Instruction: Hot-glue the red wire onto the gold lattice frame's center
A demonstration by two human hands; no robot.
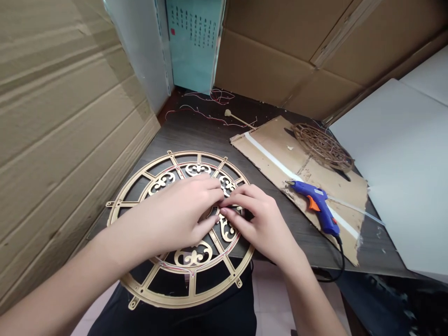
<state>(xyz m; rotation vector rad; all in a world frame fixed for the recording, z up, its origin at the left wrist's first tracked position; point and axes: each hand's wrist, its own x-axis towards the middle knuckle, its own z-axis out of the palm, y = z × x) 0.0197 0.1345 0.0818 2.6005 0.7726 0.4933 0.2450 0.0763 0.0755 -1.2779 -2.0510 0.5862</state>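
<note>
note dark wood-grain table (196, 135). carries tan cardboard sheet (273, 135) at right, thin red-and-white wires (221, 97) and knob-ended stick (241, 120) toward back, round gold frame (194, 256) overhanging near edge.

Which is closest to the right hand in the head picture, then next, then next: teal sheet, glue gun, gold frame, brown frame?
From the right hand:
1. Gold frame: under it.
2. Glue gun: to its right, on cardboard.
3. Brown frame: right, farther back.
4. Teal sheet: at the back, leftward.
</note>
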